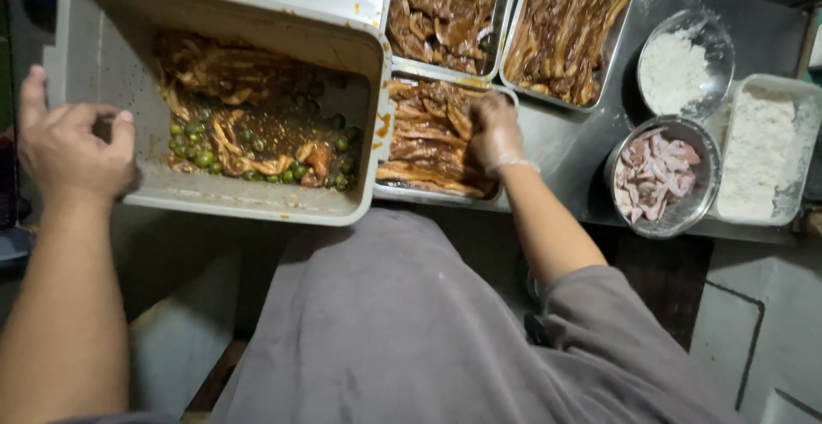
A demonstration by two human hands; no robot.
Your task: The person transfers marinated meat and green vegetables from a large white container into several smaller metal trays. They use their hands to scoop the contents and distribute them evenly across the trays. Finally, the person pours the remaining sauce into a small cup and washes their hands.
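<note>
Grey tub (111,64) rim gripped by left hand (68,146), gloved right hand (495,133) fingers curled on marinated meat (428,146)

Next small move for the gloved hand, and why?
Probably lift the right hand from the near tray back to the grey tub: the left hand holds the tub tilted toward the tray, and marinated meat remains inside.
</note>
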